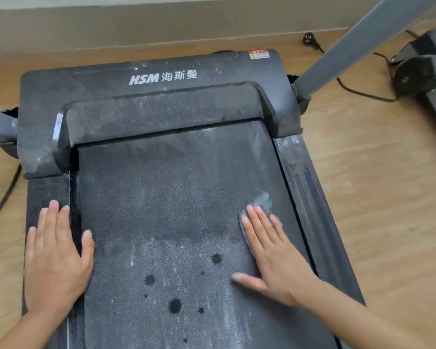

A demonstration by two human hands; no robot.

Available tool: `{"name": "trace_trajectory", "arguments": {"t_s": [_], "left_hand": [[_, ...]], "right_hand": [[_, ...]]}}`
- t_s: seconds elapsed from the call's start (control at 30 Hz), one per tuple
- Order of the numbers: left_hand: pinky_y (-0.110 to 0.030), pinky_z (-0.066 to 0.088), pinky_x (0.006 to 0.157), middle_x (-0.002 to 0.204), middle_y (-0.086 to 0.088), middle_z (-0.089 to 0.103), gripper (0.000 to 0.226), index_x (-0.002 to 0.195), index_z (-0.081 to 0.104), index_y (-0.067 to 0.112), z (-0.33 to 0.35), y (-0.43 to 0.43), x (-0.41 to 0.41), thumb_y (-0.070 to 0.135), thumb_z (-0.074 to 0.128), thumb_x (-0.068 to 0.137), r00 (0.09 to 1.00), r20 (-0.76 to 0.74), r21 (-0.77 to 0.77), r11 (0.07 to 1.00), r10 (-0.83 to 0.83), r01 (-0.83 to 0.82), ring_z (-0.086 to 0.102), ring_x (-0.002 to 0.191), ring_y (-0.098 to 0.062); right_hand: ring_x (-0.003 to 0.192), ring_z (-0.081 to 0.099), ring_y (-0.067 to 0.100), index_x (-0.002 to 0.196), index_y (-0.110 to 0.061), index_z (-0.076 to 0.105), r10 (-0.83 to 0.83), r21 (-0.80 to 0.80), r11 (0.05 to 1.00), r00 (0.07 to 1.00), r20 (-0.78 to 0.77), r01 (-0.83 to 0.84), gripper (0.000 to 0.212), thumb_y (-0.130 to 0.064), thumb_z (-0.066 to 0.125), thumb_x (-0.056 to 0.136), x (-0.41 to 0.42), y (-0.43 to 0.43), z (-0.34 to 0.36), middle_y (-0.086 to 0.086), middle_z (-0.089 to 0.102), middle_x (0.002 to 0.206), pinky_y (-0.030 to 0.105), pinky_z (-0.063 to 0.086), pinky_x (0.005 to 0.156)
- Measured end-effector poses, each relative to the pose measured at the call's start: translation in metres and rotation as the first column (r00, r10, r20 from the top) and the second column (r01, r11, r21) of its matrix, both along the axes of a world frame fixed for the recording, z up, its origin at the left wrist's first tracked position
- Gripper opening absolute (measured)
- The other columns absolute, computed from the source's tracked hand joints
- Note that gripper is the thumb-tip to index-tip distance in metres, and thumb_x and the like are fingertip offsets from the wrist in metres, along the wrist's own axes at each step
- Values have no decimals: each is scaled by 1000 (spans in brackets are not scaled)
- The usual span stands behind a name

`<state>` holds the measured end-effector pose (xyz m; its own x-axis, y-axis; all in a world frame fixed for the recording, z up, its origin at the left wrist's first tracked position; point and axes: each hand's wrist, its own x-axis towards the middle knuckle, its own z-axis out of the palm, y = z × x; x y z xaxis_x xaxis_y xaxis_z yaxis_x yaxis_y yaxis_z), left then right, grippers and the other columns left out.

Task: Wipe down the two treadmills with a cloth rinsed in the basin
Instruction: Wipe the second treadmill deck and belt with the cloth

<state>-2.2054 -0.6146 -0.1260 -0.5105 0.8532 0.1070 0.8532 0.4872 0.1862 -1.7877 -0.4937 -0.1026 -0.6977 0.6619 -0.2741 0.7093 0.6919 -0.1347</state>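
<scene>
On the treadmill belt (pixel 166 197), the cloth (pixel 262 202) lies under the flat, spread right grip (pixel 275 260); left grip (pixel 56 258) rests spread alongside

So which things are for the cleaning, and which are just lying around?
For the job: cloth under the right hand; left hand resting on the dusty treadmill; second treadmill at right.
Just lying about: plug on the floor; black cable.
</scene>
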Motion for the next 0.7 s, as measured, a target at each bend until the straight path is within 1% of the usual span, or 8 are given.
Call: {"name": "trace_trajectory", "arguments": {"t_s": [0.07,0.13,0.23,0.33,0.4,0.5,0.6,0.7], "left_hand": [[-59,20,127,171,-18,27,69,157,35,2,-1,-1,-1,43,35,101,1000,7,-2,1000,9,-9,22,160,-37],[-59,20,128,171,-18,27,69,157,35,2,-1,-2,-2,43,35,101,1000,4,-1,1000,1,-1,21,160,-37],[-56,18,129,172,-17,25,70,159,33,3,0,1,-3,43,33,102,1000,6,-5,1000,-10,10,20,161,-35],[-54,16,130,172,-17,24,70,160,31,2,-2,-1,1,44,32,103,1000,-15,-16,1000,-14,14,20,161,-35],[-55,16,130,172,-18,24,70,160,31,2,-2,-2,1,44,32,103,1000,-24,-7,1000,-10,10,20,160,-36],[-56,18,129,172,-19,25,69,159,32,1,-1,0,1,42,33,103,999,-35,8,1000,-24,25,22,159,-38],[-59,21,125,169,-23,29,67,155,35,-2,-2,0,1,37,38,101,999,-40,41,999,-31,32,26,157,-42],[-59,21,125,168,-23,29,66,155,36,-2,-3,0,-1,36,39,101,999,-31,39,999,-33,34,26,156,-43]], "right_hand": [[162,1,32,166,-3,12,-14,14,1000,1000,10,14,113,-87,35,94,18,-26,-2,17,0,175,53,16,125],[162,-7,30,166,-5,4,-75,-14,997,997,-12,75,113,-88,31,94,1,-7,-8,15,-8,175,53,11,127],[159,-25,27,165,-7,-11,-172,-11,985,985,-33,172,114,-89,21,93,-56,72,-15,16,-24,171,51,-3,131],[159,-21,30,166,-6,-8,-293,20,956,955,-54,294,119,-93,19,89,-99,156,-13,18,-21,172,52,-4,130],[160,-18,30,166,-7,-7,-285,35,957,957,-51,287,121,-95,18,87,-103,181,-12,18,-19,173,51,-1,131],[161,-17,29,166,-7,-8,-246,24,968,967,-59,248,122,-95,19,87,-74,162,-9,17,-16,173,51,1,131],[160,-19,30,165,-4,-9,-162,3,987,987,0,162,123,-94,23,88,-16,89,-6,18,-19,172,53,4,131],[161,-10,35,165,-1,0,0,-16,1000,996,88,2,122,-92,32,90,40,21,3,22,-12,173,57,18,128]]}}
